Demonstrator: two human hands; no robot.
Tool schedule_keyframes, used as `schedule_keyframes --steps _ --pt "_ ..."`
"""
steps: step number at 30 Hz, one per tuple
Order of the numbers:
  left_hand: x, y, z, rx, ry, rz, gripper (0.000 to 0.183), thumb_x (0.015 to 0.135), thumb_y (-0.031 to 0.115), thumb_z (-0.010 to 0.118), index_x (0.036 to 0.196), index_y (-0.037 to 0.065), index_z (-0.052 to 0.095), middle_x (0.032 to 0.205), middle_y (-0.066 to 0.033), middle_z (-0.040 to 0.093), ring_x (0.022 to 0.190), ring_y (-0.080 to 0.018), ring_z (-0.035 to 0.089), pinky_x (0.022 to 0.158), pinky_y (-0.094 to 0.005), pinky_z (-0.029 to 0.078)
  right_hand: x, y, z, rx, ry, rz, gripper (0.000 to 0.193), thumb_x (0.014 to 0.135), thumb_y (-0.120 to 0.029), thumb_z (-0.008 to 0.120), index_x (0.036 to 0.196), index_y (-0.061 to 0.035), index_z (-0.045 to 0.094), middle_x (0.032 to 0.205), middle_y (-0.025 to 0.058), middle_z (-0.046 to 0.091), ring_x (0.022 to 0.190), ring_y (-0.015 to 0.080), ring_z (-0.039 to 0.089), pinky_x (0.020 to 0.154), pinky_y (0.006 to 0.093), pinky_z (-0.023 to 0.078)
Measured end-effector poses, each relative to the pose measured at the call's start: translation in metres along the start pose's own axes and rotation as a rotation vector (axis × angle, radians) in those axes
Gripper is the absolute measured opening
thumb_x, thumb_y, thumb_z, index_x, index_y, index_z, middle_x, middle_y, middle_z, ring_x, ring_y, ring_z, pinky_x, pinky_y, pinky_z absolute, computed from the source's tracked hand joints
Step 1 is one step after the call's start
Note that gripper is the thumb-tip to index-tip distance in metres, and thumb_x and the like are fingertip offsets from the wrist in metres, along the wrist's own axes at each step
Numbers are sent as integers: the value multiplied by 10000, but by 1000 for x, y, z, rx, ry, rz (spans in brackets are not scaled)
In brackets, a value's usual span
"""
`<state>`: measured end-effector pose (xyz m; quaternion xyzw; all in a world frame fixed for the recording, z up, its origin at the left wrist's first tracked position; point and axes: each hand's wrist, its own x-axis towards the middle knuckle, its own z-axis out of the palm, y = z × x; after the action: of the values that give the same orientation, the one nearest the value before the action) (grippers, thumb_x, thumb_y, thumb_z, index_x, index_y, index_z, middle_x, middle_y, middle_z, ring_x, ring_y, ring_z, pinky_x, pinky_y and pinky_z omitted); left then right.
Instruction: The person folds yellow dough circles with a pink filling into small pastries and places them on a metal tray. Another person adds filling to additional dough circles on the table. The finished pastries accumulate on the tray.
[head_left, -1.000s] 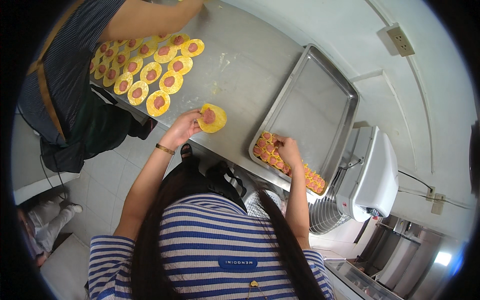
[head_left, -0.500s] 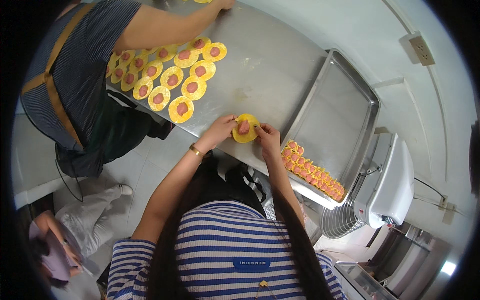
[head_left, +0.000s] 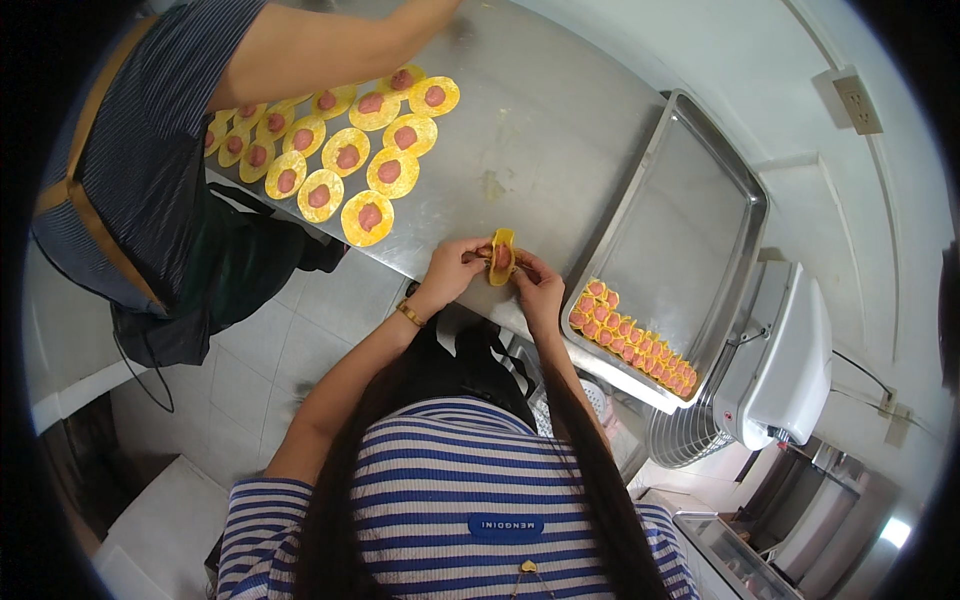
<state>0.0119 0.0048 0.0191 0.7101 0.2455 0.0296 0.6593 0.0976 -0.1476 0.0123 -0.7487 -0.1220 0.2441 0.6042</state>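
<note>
Between both hands, close to the table's near edge, a round yellow dumpling wrapper is folded up at its sides around pink meat filling. My left hand pinches its left side, fingers closed. Opposite, my right hand grips the right side with thumb and fingers. To the left, several flat yellow wrappers lie in rows, each with a lump of pink filling in the middle. On my right, finished-looking open-topped dumplings stand packed together at the near end of a metal tray.
A co-worker's arm reaches over the steel table at the upper left, above the wrappers. Beyond the tray stands a white machine with a wire guard. A wall with an outlet borders the right.
The wrapper in my hands has gone from lying flat and round to folded upward at both sides. My hands have drawn closer together. The person at the lower left is out of sight.
</note>
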Motion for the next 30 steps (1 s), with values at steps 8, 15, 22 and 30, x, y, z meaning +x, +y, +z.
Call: schedule_keyframes --steps 8,15,22,30 --pt "2 6 1 -306 38 -92 137 880 31 620 1011 0 601 939 -58 652 828 -113 624 755 -233 527 0 -13 1 213 36 132 196 827 -15 664 1019 23 652 911 79 687 814 139 646 766 268 516" --pt "-4 8 0 -538 43 -80 142 889 15 600 1003 20 517 1081 -56 552 989 -114 572 810 -255 536 -5 -28 2 232 -52 79 188 825 -16 677 1004 30 641 887 50 671 811 129 628 780 263 502" --pt "-13 18 -3 -517 36 -31 204 829 -71 625 1004 -3 544 1036 -74 594 1011 -156 602 827 -269 534 10 -20 -10 -213 11 -13 179 789 8 666 967 10 664 851 61 680 759 117 622 699 254 498" --pt "0 5 12 29 65 236 199 705 -67 713 857 18 616 1002 -107 649 882 -227 663 748 -304 560 6 -21 -8 -497 -42 -346 287 722 38 654 1003 -19 658 876 114 681 799 245 690 693 332 542"
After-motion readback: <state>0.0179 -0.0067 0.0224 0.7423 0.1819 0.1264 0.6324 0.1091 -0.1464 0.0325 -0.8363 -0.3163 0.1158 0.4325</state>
